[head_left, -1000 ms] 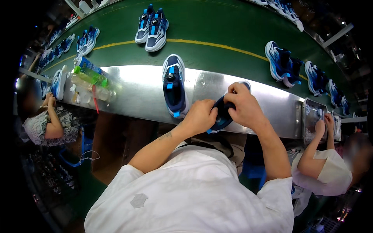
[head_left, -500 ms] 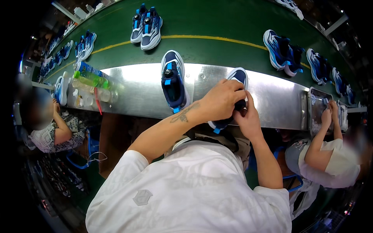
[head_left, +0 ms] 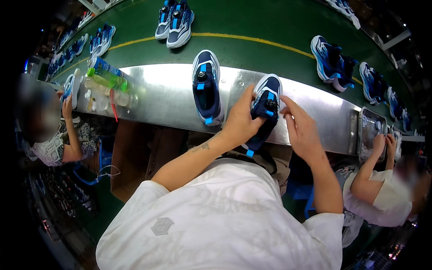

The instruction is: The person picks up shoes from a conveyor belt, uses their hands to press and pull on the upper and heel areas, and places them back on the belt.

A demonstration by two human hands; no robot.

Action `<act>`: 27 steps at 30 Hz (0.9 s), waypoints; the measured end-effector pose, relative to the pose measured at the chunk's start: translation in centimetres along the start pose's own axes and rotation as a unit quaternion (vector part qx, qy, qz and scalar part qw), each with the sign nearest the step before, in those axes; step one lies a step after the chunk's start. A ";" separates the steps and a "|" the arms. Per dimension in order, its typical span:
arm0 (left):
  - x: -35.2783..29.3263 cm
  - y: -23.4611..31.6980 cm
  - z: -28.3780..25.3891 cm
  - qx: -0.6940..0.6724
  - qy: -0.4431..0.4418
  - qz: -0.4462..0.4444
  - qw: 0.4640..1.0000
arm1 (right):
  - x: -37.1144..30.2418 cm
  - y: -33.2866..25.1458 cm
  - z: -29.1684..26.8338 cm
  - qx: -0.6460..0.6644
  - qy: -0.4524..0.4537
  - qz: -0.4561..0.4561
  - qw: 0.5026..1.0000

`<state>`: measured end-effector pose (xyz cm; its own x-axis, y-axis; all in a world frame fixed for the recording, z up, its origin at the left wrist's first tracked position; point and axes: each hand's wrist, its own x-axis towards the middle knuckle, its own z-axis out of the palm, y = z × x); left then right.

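Observation:
A navy, white and light-blue sneaker (head_left: 265,105) with a round dial on its tongue stands at the near edge of a shiny metal ledge (head_left: 155,94), toe pointing away from me. My left hand (head_left: 242,118) grips its left side, the thumb reaching over the opening. Just off the shoe's right side is my right hand (head_left: 304,130), its index finger stretched out and nothing held in it. A matching sneaker (head_left: 206,87) rests to the left, untouched.
Beyond the ledge lies a green belt (head_left: 252,54) carrying pairs of the same sneakers (head_left: 174,22). Bottles (head_left: 105,78) lie at the left end; a metal tray (head_left: 370,130) sits at the right. One co-worker (head_left: 63,135) is on the left, another (head_left: 382,184) on the right.
Both hands were together over the sneaker's opening. Now the right hand has drawn away to the right and the left hand has shifted to the shoe's left side, uncovering the dial.

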<state>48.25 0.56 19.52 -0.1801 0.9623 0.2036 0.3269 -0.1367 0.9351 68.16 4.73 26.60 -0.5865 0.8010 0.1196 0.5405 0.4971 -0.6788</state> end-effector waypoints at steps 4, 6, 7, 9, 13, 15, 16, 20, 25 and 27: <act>0.4 0.2 -0.8 0.063 -0.064 0.024 0.996 | 4.0 -0.2 -1.3 -0.109 -0.104 -0.101 0.983; 0.3 -0.1 -0.4 0.050 -0.049 0.028 0.997 | 5.2 -0.8 -1.4 -0.182 -0.156 -0.083 0.967; 0.1 -0.2 -0.4 0.047 -0.039 0.028 0.998 | 6.0 -1.6 -1.1 -0.223 -0.204 -0.021 0.953; -0.2 -0.3 -0.4 0.054 -0.042 0.027 0.997 | 6.9 -3.2 -0.4 -0.303 -0.293 0.111 0.900; 0.1 -0.3 -0.2 0.064 -0.039 0.045 0.996 | 5.5 -0.4 -1.6 -0.259 -0.127 -0.165 0.943; 0.0 -0.2 -0.3 0.064 -0.041 0.049 0.996 | 5.6 -0.1 -1.9 -0.195 -0.142 -0.172 0.955; -0.1 -0.2 -0.2 0.064 -0.045 0.051 0.996 | 5.5 -0.6 -1.6 -0.207 -0.195 -0.059 0.957; 0.0 -0.1 -0.2 0.078 -0.049 0.040 0.995 | 4.4 -1.1 -0.7 -0.232 -0.133 -0.030 0.963; -0.1 0.3 -0.4 0.077 -0.048 0.041 0.995 | 5.0 -0.8 -0.9 -0.180 -0.175 0.010 0.968; 0.0 0.3 -0.3 0.065 -0.052 0.040 0.996 | 4.9 -1.1 -0.6 -0.181 -0.200 0.055 0.961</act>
<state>48.04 0.42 19.94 -0.0543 0.9698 0.2378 0.4545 -0.1881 0.8707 65.09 8.31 28.40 -0.6599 0.6991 -0.2752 0.7444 0.5589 -0.3653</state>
